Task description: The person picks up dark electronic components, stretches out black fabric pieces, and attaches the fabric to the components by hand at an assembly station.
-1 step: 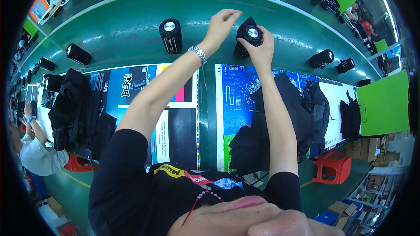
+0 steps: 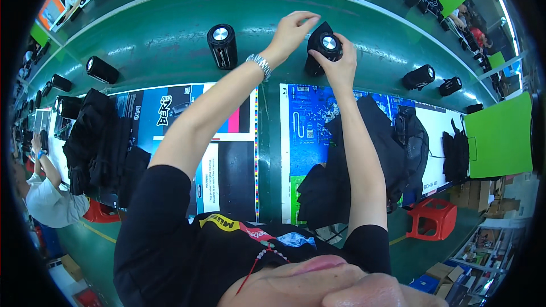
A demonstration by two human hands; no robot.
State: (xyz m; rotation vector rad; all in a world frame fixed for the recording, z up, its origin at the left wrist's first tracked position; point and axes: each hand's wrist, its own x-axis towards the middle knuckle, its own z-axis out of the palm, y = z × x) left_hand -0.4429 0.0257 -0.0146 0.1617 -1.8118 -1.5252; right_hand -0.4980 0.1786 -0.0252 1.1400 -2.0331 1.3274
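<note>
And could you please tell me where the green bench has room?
Bare patches lie between the nearest left cylinder and the next one leftward, and between the right hand and the nearest right cylinder. Crowded: around the held cylinder, near the left hand.

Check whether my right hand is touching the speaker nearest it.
Touching: the head view shows the right hand gripping the speaker, thumb and fingers against its upper end.

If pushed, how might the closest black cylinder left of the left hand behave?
The black cylinder would probably tip under a high push, since it stands taller than wide. Its round side suggests it could roll once down. It looks stiff, its outline crisp and unsagging.
</note>
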